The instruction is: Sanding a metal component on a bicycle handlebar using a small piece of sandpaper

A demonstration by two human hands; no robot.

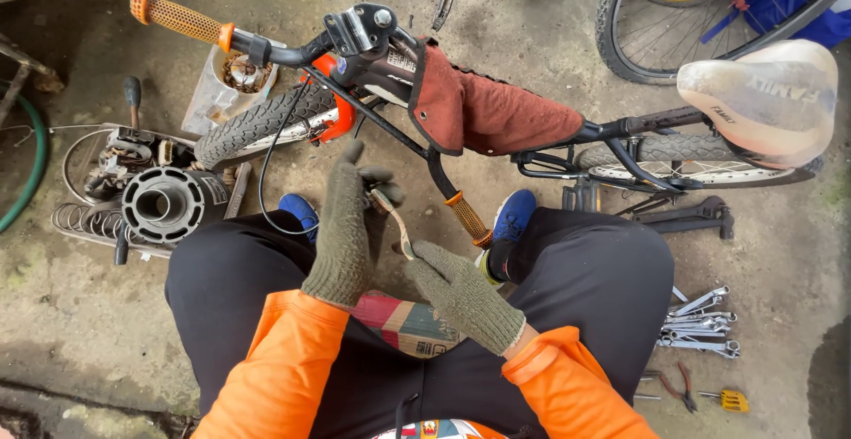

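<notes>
A small curved part (398, 223), thin and tan-coloured, is held between two gloved hands just above the lap, near the middle of the scene. The left hand (341, 235) is raised upright, its fingers closed on the upper end of the part, while the right hand (461, 293) is clamped on the lower end, fingers pinched together. What the part is cannot be told for sure at this size; it may be a lever or a strip of worn rubber. Just beyond the hands a small bicycle (461, 106) is seen lying across the view, with a red cloth (496, 111) draped over its frame, an orange grip (177, 18) far left and a pale saddle (762, 93) to the right. A cardboard box (408, 324) is rested on the lap under the hands. A row of spanners (700, 324) and a pair of pliers (678, 386) are laid on the concrete at the right, and a finned metal cylinder (168, 204) is set at the left. The step in hand appears to be an inspection or working of the held part; a steady two-handed grip would be called for next.
</notes>
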